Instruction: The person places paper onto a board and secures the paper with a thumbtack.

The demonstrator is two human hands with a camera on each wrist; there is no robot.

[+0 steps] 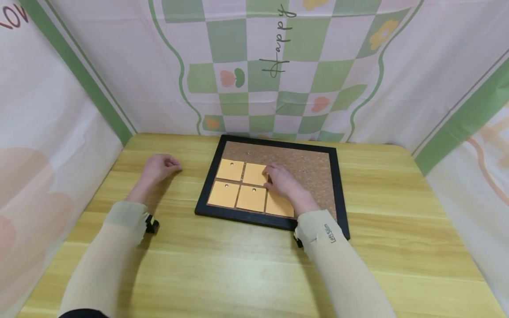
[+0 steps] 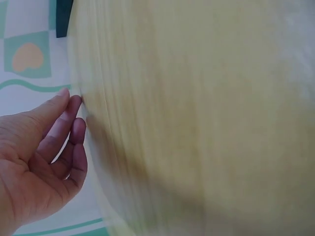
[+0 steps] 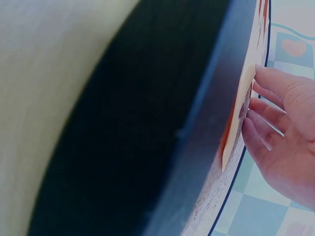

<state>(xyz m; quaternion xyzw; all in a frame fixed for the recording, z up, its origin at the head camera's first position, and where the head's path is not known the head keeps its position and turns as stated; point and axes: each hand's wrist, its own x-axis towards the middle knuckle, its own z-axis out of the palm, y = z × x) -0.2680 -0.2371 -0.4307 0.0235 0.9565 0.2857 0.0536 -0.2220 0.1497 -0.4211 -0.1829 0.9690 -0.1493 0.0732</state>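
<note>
My right hand [image 1: 281, 179] reaches over the framed corkboard [image 1: 314, 176], its fingertips at the right edge of the upper second orange paper square [image 1: 254, 173]. In the right wrist view its thumb and fingers [image 3: 283, 88] are spread along a paper's edge, touching or very near it. Below lies another orange square [image 1: 278, 204], partly covered by the hand and forearm. My left hand [image 1: 160, 167] is left of the board, just over the table, fingers loosely bent. Nothing shows between its fingertips [image 2: 64, 93].
Other orange squares [image 1: 251, 198] lie in two rows on the board, several bearing small round pins [image 1: 232, 164] near the top. The black frame [image 1: 246, 218] rests on the wooden table [image 1: 222, 260]. A patterned cloth [image 1: 266, 79] hangs behind.
</note>
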